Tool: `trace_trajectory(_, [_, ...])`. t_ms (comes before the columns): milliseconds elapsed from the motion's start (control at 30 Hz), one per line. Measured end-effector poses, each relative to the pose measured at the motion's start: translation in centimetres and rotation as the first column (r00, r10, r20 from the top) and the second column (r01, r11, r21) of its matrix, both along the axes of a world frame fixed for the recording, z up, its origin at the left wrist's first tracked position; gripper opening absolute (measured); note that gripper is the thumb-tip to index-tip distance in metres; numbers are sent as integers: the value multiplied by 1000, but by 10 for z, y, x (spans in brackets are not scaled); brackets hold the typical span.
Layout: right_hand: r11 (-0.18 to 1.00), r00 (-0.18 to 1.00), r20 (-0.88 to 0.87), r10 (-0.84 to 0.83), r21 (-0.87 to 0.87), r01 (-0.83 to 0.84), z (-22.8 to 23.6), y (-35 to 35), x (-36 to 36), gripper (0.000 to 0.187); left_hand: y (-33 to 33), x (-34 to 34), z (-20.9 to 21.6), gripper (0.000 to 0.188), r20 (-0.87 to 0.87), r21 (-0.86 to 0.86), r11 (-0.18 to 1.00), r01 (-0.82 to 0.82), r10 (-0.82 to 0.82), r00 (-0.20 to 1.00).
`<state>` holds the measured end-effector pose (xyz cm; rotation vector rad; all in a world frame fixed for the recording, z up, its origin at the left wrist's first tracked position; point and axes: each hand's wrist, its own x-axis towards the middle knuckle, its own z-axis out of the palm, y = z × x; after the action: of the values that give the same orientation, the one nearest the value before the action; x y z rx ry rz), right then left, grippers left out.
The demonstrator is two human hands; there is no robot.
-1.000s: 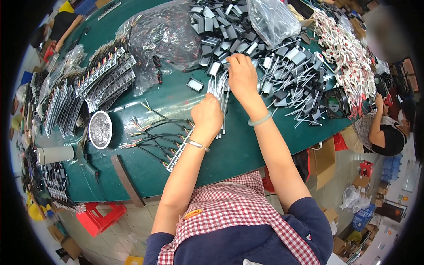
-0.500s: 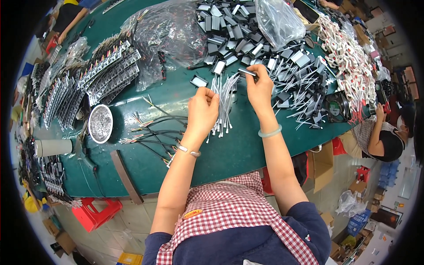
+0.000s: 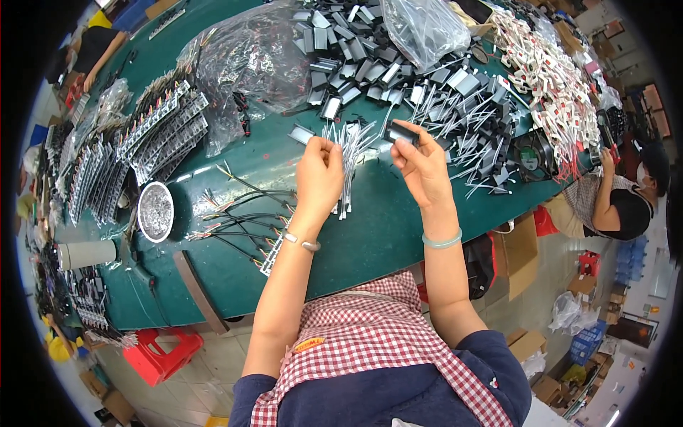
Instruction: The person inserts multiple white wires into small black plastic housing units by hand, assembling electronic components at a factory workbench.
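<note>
My right hand (image 3: 425, 165) grips a small black casing (image 3: 403, 132) between thumb and fingers, its shiny inner face partly showing. Fingers bent and pinched together, my left hand (image 3: 319, 176) hovers over the left side of a bunch of white cable ties (image 3: 348, 167); whatever its fingertips hold is hidden. Just beyond those fingertips, another black casing with a silvery face (image 3: 301, 134) lies on the green table. Black cables with coloured wire ends (image 3: 245, 217) spread out left of my left wrist.
Heaped black casings (image 3: 356, 53) and a clear plastic bag (image 3: 427, 32) stand at the back. White-and-red parts (image 3: 548, 78) pile up at right, beside a black fan (image 3: 532, 154). At left are stacked circuit strips (image 3: 167, 124), a white bowl (image 3: 156, 211) and a brown bar (image 3: 199, 292).
My right hand has turned its palm more upward, tilting the casing so more of it shows. The left hand stays pinched over the ties. The whole view has shifted slightly.
</note>
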<state>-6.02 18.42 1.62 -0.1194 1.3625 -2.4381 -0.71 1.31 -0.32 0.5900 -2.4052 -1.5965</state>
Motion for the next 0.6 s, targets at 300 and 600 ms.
trace_trajectory(300, [986,988,31,154,-74,-151,11,1,16,35,-2,28,55,15,-140,655,734,177,-113,984])
trace_trajectory(600, [976,976,6,217,-2,-217,20,5,27,35,4,43,65,17,-197,379,886,267,-205,959])
